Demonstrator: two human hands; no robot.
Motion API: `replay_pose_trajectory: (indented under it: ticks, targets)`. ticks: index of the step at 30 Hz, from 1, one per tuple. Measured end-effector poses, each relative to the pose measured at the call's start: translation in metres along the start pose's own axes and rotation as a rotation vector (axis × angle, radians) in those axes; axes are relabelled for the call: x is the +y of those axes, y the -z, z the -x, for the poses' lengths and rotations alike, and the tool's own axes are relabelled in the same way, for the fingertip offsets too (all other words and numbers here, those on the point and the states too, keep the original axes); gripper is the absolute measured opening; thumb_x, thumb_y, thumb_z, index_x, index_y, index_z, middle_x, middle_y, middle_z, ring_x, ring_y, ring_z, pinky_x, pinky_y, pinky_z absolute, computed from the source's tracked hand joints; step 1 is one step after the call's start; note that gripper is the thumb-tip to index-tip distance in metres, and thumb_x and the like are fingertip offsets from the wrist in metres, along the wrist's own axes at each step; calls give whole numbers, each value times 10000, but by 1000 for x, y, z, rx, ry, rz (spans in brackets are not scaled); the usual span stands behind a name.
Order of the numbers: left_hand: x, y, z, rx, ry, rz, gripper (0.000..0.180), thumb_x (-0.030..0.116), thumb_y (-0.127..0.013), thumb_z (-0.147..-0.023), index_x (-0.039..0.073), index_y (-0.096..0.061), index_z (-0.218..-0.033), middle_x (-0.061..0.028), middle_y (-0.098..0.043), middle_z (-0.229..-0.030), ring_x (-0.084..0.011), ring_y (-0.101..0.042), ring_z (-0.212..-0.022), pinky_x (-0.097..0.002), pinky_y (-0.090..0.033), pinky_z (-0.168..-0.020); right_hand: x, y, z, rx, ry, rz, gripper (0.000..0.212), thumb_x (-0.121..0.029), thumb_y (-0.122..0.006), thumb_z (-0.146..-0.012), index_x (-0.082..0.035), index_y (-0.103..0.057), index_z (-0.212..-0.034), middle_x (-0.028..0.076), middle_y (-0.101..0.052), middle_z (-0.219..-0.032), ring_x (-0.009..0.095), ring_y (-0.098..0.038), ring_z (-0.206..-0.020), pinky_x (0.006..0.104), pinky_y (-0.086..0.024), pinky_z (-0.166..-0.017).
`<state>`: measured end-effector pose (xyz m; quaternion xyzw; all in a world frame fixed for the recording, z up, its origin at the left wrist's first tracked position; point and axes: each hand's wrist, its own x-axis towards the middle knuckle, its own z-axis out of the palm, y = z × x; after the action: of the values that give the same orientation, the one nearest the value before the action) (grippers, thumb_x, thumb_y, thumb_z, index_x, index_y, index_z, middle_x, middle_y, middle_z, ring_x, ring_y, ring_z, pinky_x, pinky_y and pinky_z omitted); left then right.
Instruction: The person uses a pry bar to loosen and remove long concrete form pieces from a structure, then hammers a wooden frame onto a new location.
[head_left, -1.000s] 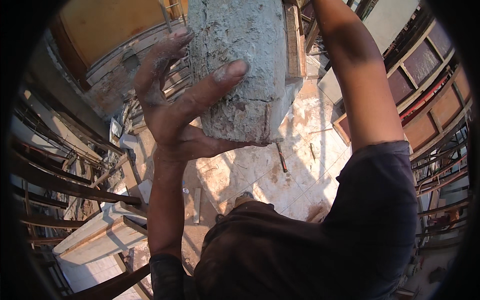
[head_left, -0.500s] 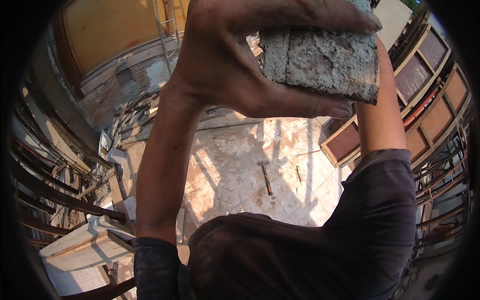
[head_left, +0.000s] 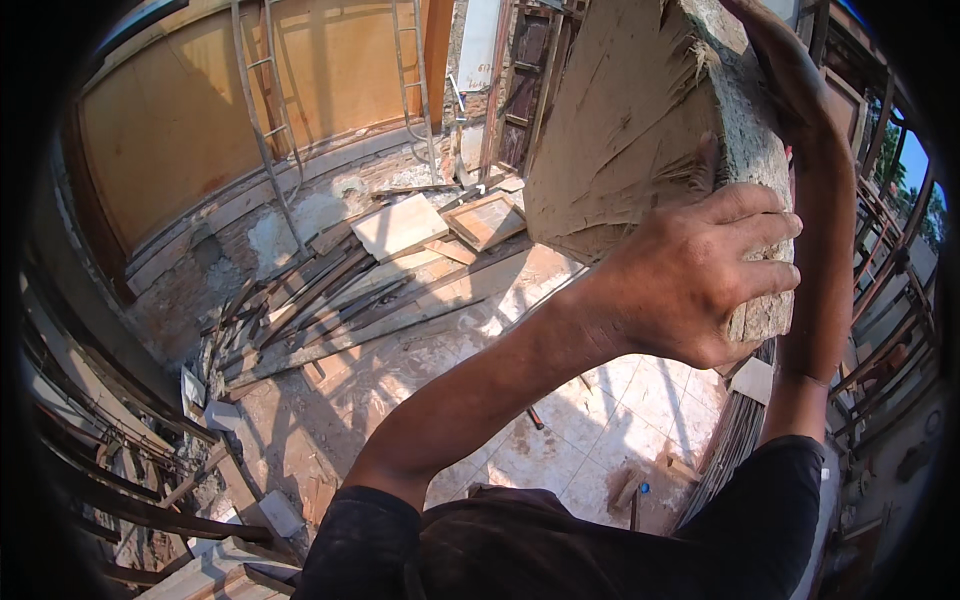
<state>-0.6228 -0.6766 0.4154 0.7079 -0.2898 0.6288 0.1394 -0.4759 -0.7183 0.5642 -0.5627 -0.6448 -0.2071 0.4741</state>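
Observation:
A thick wooden board [head_left: 620, 120] is raised high in front of me at the upper right. Its broad face is brown and dusty, with splinters along a rough grey, crusted edge. My left hand [head_left: 700, 280] is closed round the lower part of this edge, fingers curled over it and thumb against the broad face. Along the board's right side my right arm reaches up. My right hand [head_left: 775, 45] is at the top of the picture, near the board's upper edge, its fingers hidden or cut off.
Planks and panels [head_left: 400, 228] lie piled by the far wall, where ladders [head_left: 262, 120] lean. On the tiled floor [head_left: 590, 425] a hammer's handle [head_left: 536, 417] shows past my left forearm. Dark bent-looking bars line the left side; a stack of strips [head_left: 735, 440] stands at right.
The view has swung, bringing the wall and plank pile further in. The board now shows its broad face. My left hand has gone lower and to the right, still gripping it.

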Motion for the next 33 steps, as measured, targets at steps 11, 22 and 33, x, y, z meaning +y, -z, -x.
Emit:
replay_pose_trajectory:
  ticks: [11, 22, 33]
  targets:
    - [103, -146, 70, -195, -109, 189, 332, 289, -752, -816, 165, -729, -1123, -37, -601, -1393, -214, -409, -1460, -767, -162, -1198, -37, 122, 127, 15, -675, -217, 816, -524, -809, -877, 64, -523, -1365, 148, -679, -1172, 176, -671, -1018, 317, -542, -905]
    - [83, -103, 93, 166, 84, 341, 697, 812, -602, -838, 239, -733, -1212, -69, -593, -1378, -291, -542, -1332, -547, -360, -1172, -61, 138, 278, 293, -697, -116, 1013, -470, -913, -756, 73, -456, -1479, 148, -633, -1331, 228, -600, -1215, 351, -440, -1066]
    - [-44, -199, 19, -830, 201, 774, 921, 829, -599, -828, 52, -637, -1321, -195, -674, -1277, -390, -629, -1211, -472, -496, -1025, -78, 106, 453, 615, -918, -19, 1141, -531, -1013, -555, 69, -507, -1383, 114, -631, -1325, 241, -629, -1193, 401, -499, -1046]
